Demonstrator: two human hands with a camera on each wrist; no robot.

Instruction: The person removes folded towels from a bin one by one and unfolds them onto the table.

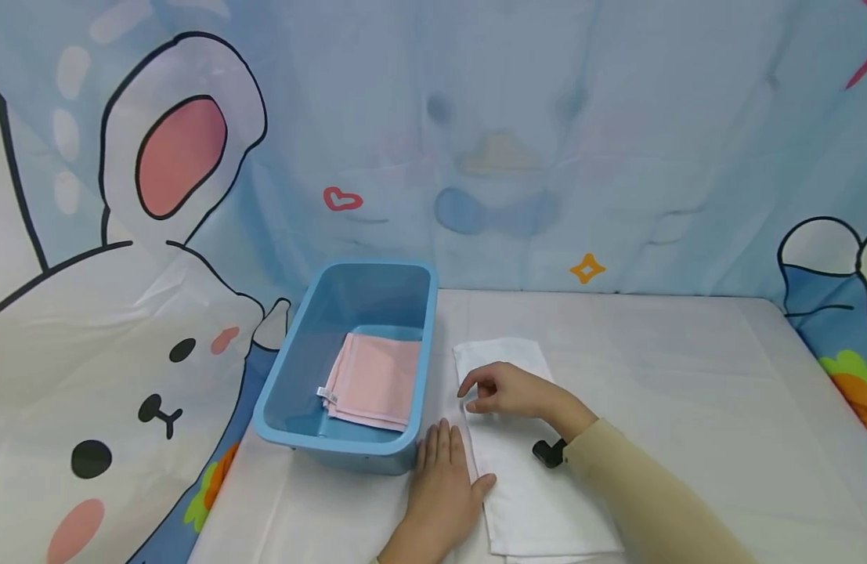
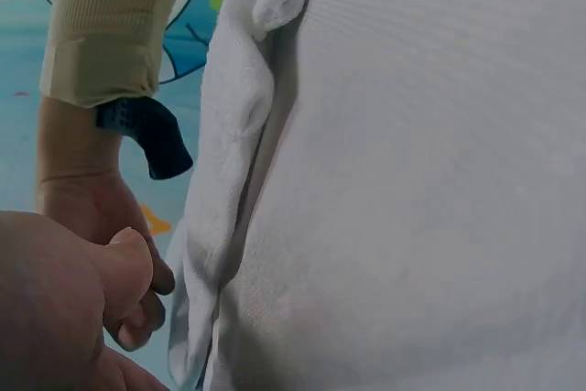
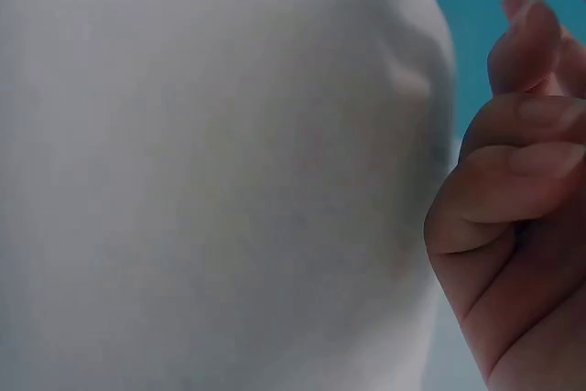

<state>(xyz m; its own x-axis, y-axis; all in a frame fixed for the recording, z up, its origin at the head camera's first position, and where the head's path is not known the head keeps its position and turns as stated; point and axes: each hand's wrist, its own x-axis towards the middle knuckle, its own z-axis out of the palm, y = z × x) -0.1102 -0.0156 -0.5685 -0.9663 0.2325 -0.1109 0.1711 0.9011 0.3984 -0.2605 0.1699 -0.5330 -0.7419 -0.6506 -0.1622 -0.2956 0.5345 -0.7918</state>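
A folded white towel (image 1: pixel 539 493) lies lengthwise on the table, its layers showing along one side in the left wrist view. My left hand (image 1: pixel 443 489) rests palm down at the towel's left edge, fingers straight and thumb spread over the cloth. Fingertips of that hand reach the near right corner of a blue plastic basket (image 1: pixel 337 444). Over the upper left part of the towel is my right hand (image 1: pixel 514 389), its fingers loosely bent, with a gap between index finger and thumb. Nothing shows within its bent fingers (image 3: pixel 485 190) in the right wrist view.
Inside the basket lies a folded pink cloth (image 1: pixel 380 376) with a small white tag. A black wrist camera (image 1: pixel 548 453) sticks out from the right sleeve. The white-covered table (image 1: pixel 694 376) extends right, and a cartoon-printed curtain (image 1: pixel 637 157) hangs behind it.
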